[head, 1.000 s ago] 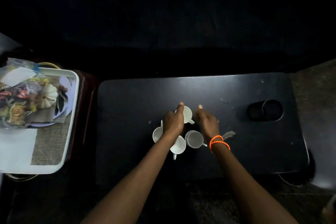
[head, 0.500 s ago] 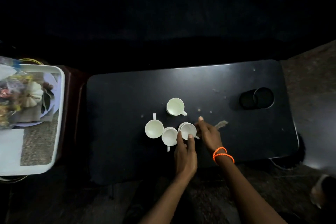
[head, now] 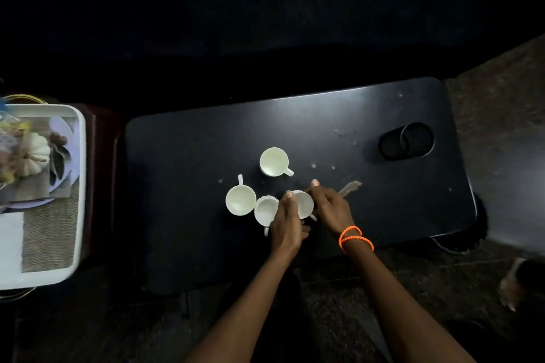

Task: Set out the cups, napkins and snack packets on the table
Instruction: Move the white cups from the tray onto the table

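Both forearms reach over the dark matte counter (head: 188, 156); the left hand (head: 286, 222) and right hand (head: 331, 207) clamp their grip around one small white handled cup (head: 305, 203), touching another cup (head: 265, 211)

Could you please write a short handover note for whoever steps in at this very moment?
Hands: left hand and right hand both grip the rightmost white cup.
Things: four white cups are on the black table: the held one, a middle cup beside it, a left cup and a far cup.
The white tray to the left carries the snack packets; the napkins cannot be made out.
Done: cups are on the table.
Left: space out the cups, set out napkins and packets.
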`<state>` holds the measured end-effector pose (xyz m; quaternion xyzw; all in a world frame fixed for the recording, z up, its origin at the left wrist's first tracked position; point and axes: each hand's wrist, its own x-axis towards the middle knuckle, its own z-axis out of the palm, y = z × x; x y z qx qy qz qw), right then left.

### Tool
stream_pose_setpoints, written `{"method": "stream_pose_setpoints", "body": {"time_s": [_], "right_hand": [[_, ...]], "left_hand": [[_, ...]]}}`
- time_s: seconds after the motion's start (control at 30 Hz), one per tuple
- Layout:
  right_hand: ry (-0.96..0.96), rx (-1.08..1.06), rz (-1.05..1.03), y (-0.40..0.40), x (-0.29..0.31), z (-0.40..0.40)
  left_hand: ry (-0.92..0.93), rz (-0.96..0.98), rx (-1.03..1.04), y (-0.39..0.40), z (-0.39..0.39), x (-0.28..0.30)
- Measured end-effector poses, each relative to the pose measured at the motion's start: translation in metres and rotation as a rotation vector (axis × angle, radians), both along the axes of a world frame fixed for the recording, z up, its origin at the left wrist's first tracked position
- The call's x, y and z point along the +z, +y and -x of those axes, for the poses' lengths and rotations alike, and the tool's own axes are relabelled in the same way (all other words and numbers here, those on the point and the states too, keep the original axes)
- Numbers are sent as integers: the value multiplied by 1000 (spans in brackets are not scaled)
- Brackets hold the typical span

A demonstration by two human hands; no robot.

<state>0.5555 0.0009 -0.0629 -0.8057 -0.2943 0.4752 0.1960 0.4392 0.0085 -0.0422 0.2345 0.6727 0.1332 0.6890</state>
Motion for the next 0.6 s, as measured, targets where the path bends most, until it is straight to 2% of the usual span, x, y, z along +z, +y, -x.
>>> {"method": "stream_pose_setpoints", "body": {"time_s": [0.23,0.6], "right_hand": [[-1,-215,1,-28,3,-4],[21,-413,-39,-74,5,-8]], "left_hand": [[-80,55,-95,-8,3,0],[-148,41,-316,-19,-1,-12]]}}
